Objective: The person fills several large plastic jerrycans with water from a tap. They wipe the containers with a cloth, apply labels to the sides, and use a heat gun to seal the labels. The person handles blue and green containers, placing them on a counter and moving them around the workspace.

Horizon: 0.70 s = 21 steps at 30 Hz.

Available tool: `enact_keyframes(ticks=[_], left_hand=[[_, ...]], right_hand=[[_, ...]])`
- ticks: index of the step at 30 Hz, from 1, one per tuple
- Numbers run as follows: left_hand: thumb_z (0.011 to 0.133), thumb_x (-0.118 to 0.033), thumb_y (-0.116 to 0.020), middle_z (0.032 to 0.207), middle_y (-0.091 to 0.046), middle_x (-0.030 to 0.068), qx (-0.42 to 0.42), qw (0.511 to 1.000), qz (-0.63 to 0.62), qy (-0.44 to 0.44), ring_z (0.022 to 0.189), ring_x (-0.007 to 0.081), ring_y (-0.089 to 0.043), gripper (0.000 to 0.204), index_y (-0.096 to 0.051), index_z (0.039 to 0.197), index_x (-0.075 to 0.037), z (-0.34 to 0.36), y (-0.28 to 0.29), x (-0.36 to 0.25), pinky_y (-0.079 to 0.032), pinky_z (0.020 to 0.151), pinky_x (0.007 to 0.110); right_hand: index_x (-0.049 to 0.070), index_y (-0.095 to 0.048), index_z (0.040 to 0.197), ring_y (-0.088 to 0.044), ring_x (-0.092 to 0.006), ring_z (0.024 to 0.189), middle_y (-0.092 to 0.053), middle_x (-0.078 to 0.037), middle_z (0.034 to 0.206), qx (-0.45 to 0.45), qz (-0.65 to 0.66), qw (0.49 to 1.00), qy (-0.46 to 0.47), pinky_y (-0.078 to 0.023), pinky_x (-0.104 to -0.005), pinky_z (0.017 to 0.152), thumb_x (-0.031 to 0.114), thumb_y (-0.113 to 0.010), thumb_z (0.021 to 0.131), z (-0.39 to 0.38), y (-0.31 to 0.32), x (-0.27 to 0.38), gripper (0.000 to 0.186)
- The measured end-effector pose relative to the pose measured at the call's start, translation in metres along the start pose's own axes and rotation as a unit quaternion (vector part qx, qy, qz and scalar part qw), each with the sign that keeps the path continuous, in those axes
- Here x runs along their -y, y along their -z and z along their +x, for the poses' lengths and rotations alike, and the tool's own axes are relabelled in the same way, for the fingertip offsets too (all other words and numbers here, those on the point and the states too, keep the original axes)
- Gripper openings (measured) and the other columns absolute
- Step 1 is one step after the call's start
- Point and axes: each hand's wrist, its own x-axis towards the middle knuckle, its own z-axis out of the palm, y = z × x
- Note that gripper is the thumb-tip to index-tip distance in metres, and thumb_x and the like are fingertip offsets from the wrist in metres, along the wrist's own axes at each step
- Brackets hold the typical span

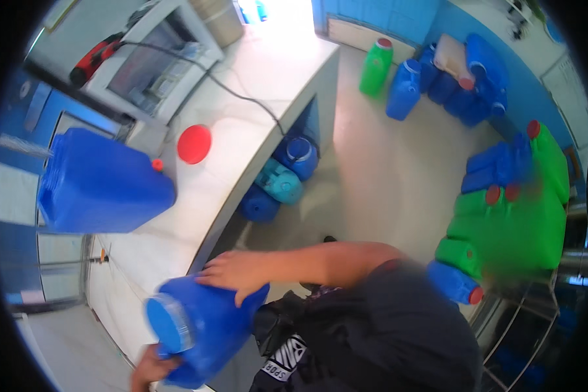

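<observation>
A blue plastic drum [219, 330] with a blue lid and pale ring is tilted on its side at the counter's near edge, low in the view. My left hand [153, 366] grips its lower left end beside the lid. My right hand [238, 274] reaches from the right and holds its upper side with fingers spread over the plastic. On the white counter [268, 72] lie a larger blue jerrycan [108, 183], a round red lid [194, 144] and a small red cap [157, 165].
Several containers [281, 179] sit beneath the counter. Green and blue jerrycans [503, 228] crowd the right side; more [404, 91] stand by the far wall. A glass-fronted box [157, 65], a red power tool [95, 59] and a black cord [228, 85] are at the counter's back.
</observation>
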Motion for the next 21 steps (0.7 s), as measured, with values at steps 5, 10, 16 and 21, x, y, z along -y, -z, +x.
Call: enact_keyframes(ticks=[5,10,16,21], left_hand=[[0.085,-0.030,-0.071,0.105,-0.068,0.0279,-0.031,0.992,0.082,0.093,0.101,0.0415,-0.067,0.045,-0.062,0.112,0.005,0.213,-0.217,0.062,-0.052,0.087,0.047],[0.084,-0.040,-0.069,0.129,-0.059,0.0294,0.100,0.957,0.244,0.121,0.121,0.0435,-0.057,0.067,-0.054,0.131,0.005,0.463,-0.367,0.097,-0.047,0.101,0.047],[0.084,-0.043,-0.067,0.142,-0.051,0.0280,0.242,0.907,0.270,0.213,0.131,0.0402,-0.052,0.077,-0.046,0.143,0.002,0.656,-0.461,-0.050,-0.043,0.109,0.044],[0.084,-0.040,-0.067,0.138,-0.055,0.0285,0.164,0.955,0.229,0.097,0.128,0.0410,-0.055,0.074,-0.046,0.142,0.001,0.764,-0.475,-0.197,-0.047,0.104,0.045]], right_hand=[[0.011,-0.057,0.137,-0.058,-0.0354,0.120,-0.060,-0.016,0.135,-0.162,-0.015,0.884,-0.438,-0.046,-0.0456,0.104,0.035,-0.068,0.091,-0.319,0.031,-0.109,0.054],[0.000,-0.055,0.135,-0.057,-0.0400,0.121,-0.060,-0.024,0.131,-0.269,-0.133,0.500,-0.812,-0.045,-0.0438,0.104,0.024,-0.060,0.092,-0.762,0.010,0.089,0.049],[-0.007,-0.063,0.113,-0.063,-0.0438,0.110,-0.065,-0.030,0.112,0.127,0.092,0.106,-0.982,-0.050,-0.0474,0.093,0.027,-0.064,0.093,-0.822,-0.066,0.396,0.040],[0.006,-0.066,0.101,-0.067,-0.0273,0.072,-0.067,-0.010,0.087,-0.296,0.461,-0.001,-0.837,-0.053,-0.0463,0.061,0.019,-0.064,0.091,-0.802,-0.158,0.368,0.016]])
